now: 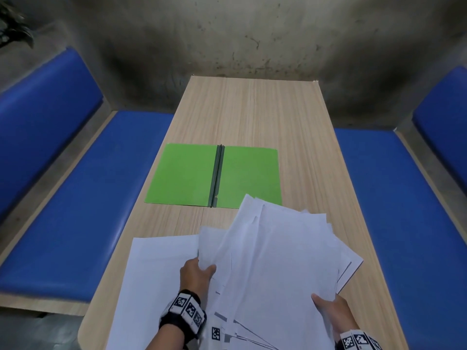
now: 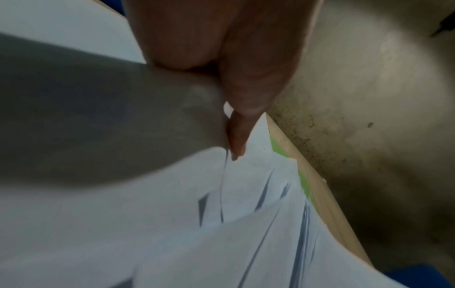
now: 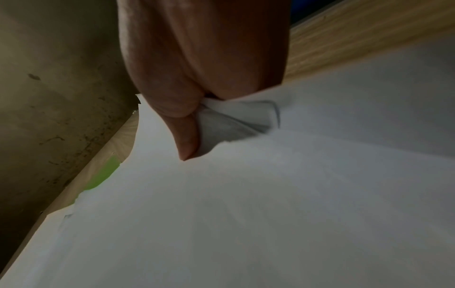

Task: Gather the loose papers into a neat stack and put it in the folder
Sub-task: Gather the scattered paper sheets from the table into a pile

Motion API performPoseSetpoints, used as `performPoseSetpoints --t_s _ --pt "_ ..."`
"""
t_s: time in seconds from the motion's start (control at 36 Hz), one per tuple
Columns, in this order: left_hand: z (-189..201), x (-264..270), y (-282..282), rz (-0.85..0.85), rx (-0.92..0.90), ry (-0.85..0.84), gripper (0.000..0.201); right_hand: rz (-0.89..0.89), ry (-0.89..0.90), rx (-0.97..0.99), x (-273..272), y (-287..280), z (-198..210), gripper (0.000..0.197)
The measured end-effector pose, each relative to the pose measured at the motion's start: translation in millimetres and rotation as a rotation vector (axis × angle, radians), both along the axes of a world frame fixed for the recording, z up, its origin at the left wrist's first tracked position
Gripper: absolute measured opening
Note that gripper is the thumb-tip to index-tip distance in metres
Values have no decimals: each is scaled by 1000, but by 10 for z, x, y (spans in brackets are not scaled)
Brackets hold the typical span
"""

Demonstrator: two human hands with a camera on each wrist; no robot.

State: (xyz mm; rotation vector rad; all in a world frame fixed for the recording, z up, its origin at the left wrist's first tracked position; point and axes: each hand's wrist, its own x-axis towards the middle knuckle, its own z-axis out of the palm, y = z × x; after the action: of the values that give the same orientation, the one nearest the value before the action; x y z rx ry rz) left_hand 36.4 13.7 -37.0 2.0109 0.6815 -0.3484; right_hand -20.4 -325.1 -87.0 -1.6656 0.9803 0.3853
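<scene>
Paper fills the near half of the long light wood-grain table [image 1: 255, 117]: we hold a fanned, uneven bundle of white printed sheets [image 1: 275, 258], its edges splayed and its far corners overlapping the near right corner of the folder. Our left hand [image 1: 197, 272] grips the bundle's left edge, thumb on top and fingers curled beneath; in the left wrist view the thumb [image 2: 237, 134] pinches the sheets. Our right hand [image 1: 331, 311] clasps the near right edge the same way, its thumb [image 3: 188, 136] pressed onto the top sheet. One more white sheet [image 1: 156, 271] lies flat on the table at near left, partly under the bundle. The bright green card folder [image 1: 187, 173] lies open and flat mid-table, its dark spine strip running near to far. Blue padded benches [image 1: 83, 198] flank the table left and right.
</scene>
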Motion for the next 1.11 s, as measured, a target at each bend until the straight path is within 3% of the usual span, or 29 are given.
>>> performPoseSetpoints --t_s 0.19,0.28,0.36,0.44,0.53,0.69,0.75,0.81,0.86,1.0,1.11 --pt "173 -31 393 6 36 -65 17 0 -16 0 14 11 58 18" --pt "202 -102 647 13 32 -55 5 -11 -3 14 5 -12 -5 23" --pt "226 -172 886 -35 40 -35 24 -11 17 18 3 -77 -163 40" --pt "212 -239 1109 -95 116 24 39 -7 20 17 5 -75 -183 32" --pt "153 -291 1301 -94 189 114 40 2 23 18 9 -73 -166 33" --pt "-78 -383 1554 107 375 294 38 19 28 -17 26 -74 -182 43" --pt "-41 -402 1530 207 419 351 60 8 18 -19 30 -59 -152 41" --pt "-27 -410 1514 289 388 344 83 -1 8 -19 34 -57 -140 41" --pt "-84 -390 1540 312 333 313 90 -7 1 -20 36 -54 -131 41" --pt "-126 -353 1420 359 60 175 58 -15 -22 7 39 -29 -84 25" --pt "-397 -324 1380 367 -149 118 61 -12 -26 -11 44 -49 -93 36"
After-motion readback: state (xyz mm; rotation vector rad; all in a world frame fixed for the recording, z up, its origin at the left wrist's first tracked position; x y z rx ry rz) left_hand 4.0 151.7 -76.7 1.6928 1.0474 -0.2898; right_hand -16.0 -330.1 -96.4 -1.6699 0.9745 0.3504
